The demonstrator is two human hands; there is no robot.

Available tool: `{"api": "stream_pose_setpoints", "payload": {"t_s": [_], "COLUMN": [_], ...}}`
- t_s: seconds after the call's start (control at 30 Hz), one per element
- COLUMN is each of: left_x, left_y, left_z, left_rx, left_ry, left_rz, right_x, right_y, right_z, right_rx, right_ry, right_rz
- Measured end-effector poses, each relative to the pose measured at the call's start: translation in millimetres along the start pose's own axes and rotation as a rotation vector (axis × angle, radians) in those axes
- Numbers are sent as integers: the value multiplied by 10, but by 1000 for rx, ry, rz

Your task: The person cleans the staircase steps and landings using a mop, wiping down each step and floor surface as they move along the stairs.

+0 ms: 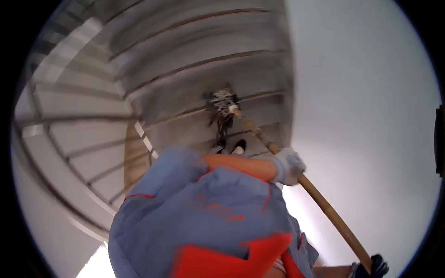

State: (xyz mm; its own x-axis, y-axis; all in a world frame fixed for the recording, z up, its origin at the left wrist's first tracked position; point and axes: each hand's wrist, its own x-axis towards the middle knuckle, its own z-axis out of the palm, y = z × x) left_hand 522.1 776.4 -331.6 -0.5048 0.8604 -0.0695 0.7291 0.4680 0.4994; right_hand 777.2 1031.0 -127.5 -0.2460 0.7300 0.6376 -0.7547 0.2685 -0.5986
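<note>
A mop (331, 213) with a long wooden handle slants across the view from lower right to the stairs. My left hand (289, 167), in a whitish glove, reaches across my body and is closed round the middle of the handle. Lower right, at the handle's upper part, my right hand (374, 267) wears a dark glove and is wrapped round the wood; the frame's edge partly cuts it off. The ragged grey and dark strands of the mop head (223, 104) rest on a stair step just ahead of my shoes (239, 146).
Grey stairs (199, 44) with dark edge strips rise ahead and curve. A metal railing (88, 119) with several bars runs along the left. A plain pale wall (361, 92) borders the right side.
</note>
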Motion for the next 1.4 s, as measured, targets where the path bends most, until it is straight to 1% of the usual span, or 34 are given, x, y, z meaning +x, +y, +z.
{"api": "stream_pose_setpoints", "payload": {"t_s": [0.03, 0.1, 0.2, 0.27, 0.3, 0.37, 0.4, 0.5, 0.53, 0.57, 0.6, 0.63, 0.67, 0.7, 0.73, 0.8, 0.83, 0.87, 0.93, 0.97, 1.03, 1.07, 1.1, 1.13, 1.17, 1.2, 1.27, 1.3, 1.4], "left_x": [-115, -478, -1176, -1574, -1741, -2012, -2134, -2513, -2606, -2685, -2751, -2814, -2882, -2966, -3048, -3205, -3256, -3292, -3314, -3307, -3282, -3293, -3289, -3269, -3261, -3254, -3257, -3247, -3130], "left_y": [64, 121, 64, -10, -34, -89, -111, -160, -197, -241, -295, -361, -448, -554, -676, -989, -1172, -1353, -1741, -1892, -2031, -2089, -2158, -2228, -2294, -2367, -2579, -2665, -2886], "left_z": [10, -40, 35, 166, 210, 203, 183, 146, 150, 169, 201, 231, 252, 280, 318, 477, 518, 573, 874, 983, 1067, 1112, 1158, 1201, 1204, 1201, 1172, 1140, 1154], "left_rx": [-61, -70, -98, -89, -84, -96, -102, -133, -134, -136, -137, -139, -133, -127, -121, -68, -41, -13, 16, 31, -66, -112, -111, -109, -108, -168, -176, -179, -73], "left_ry": [-17, -48, -40, 7, 30, 73, 94, 143, 159, 191, 222, 254, 281, 301, 321, 464, 466, 466, 632, 714, 621, 568, 579, 590, 602, 579, 478, 427, 262], "left_rz": [42, 69, -21, -75, -103, -179, -217, -288, -318, -350, -382, -413, -438, -460, -481, -551, -658, -765, -972, -1076, -1058, -1049, -1021, -994, -966, -994, -966, -952, -786], "right_x": [-147, -404, -607, -622, -618, -681, -683, -686, -719, -552, -455, -410, -529, -675, -850, -1280, -1647, -1956, -2694, -3146, -3791, -3825, -3838, -3847, -3861, -3857, -3829, -3809, -3732], "right_y": [-144, -386, -389, -308, -284, -220, -167, -55, -15, 64, 113, 167, 244, 304, 408, 581, 664, 809, 1236, 1392, 1245, 1217, 1184, 1206, 1206, 1192, 1204, 1261, 1415], "right_z": [85, 96, 67, 27, 0, 280, 416, 756, 871, 831, 865, 869, 971, 1063, 1172, 1450, 1607, 1693, 1757, 1840, 2002, 2002, 1974, 1990, 2027, 2072, 2108, 2084, 2039], "right_rx": [-135, 1, -594, -971, -577, -30, 156, 190, 210, -307, -696, -697, -532, -279, -125, 156, 258, 455, 354, 251, 68, 31, -7, -46, -84, -122, -224, -209, -126], "right_ry": [114, 78, -238, -440, -580, -521, -530, -592, -650, -833, -881, -853, -884, -905, -927, -991, -914, -899, -963, -1042, -1103, -1119, -1135, -1168, -1144, -1120, -1059, -1044, -979], "right_rz": [-117, -148, -708, -1106, -759, -364, -240, -217, -225, -609, -1092, -1108, -863, -528, -304, -30, 125, 447, 625, 742, 833, 884, 935, 895, 922, 949, 980, 990, 1020]}}
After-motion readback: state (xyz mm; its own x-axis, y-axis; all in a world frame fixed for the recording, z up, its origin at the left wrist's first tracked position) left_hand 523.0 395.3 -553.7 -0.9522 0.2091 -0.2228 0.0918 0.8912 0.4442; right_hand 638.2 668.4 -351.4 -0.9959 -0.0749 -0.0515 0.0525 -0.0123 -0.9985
